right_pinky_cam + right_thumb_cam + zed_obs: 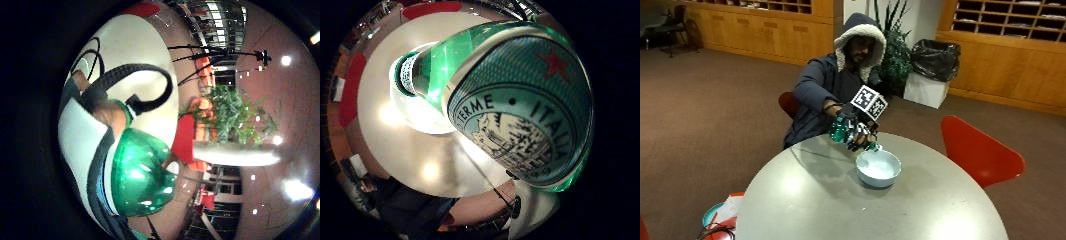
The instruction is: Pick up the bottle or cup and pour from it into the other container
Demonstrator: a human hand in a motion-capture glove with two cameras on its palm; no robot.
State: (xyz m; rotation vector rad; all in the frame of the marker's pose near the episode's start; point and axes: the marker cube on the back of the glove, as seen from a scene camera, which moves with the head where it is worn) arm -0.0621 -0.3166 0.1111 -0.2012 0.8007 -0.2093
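table: round off-white tabletop (840,210), person seated on its far side
bowl: white round bowl (878,168) stands on the table near the far edge, rim up
bottle: green glass bottle with a pale blue printed label (848,133), held in the air above the table, tilted mouth-down toward the bowl; the neck end sits just over the bowl's far rim
hand: black-gloved right hand (854,131) is raised off the table, fingers curled round the bottle body, forearm reaching forward from the person's chest
thumb-side palm view: bottle (520,105) fills the view, label facing the palm, neck pointing at the bowl (420,117) beneath it
chairs: red chair (976,150) beside the table, another red one behind the person
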